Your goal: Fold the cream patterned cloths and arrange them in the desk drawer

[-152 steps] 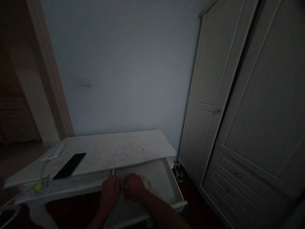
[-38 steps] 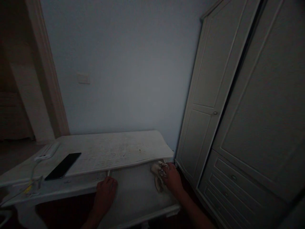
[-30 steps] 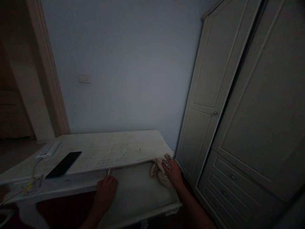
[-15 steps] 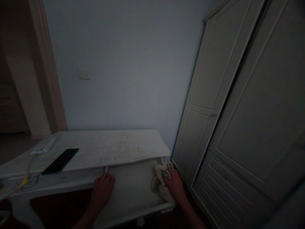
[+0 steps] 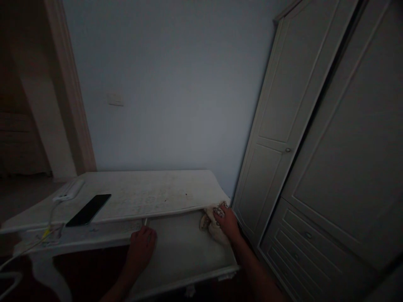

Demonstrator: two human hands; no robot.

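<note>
A white drawer [image 5: 179,247] is pulled out from under the right half of a worn white table [image 5: 157,188]. My left hand [image 5: 144,245] is closed over the top edge of the drawer's left side, near the table front. My right hand [image 5: 227,220] grips a bunched cream cloth [image 5: 217,230] with a brown pattern. That cloth lies against the drawer's right side at its back corner, close to the tabletop edge, and part of it hangs down inside. The fingertips of my right hand are partly lost in the folds.
A dark phone [image 5: 88,210] and a white power strip [image 5: 68,190] with a cable lie on the table's left end. Close on the right stands a wardrobe [image 5: 273,126] with drawers. Behind the table is a pale blue wall [image 5: 176,92] with a switch plate [image 5: 115,100].
My right hand has moved the cloth back along the drawer's right side, up to the tabletop edge. My left hand still holds the drawer's left side. The view has shifted slightly.
</note>
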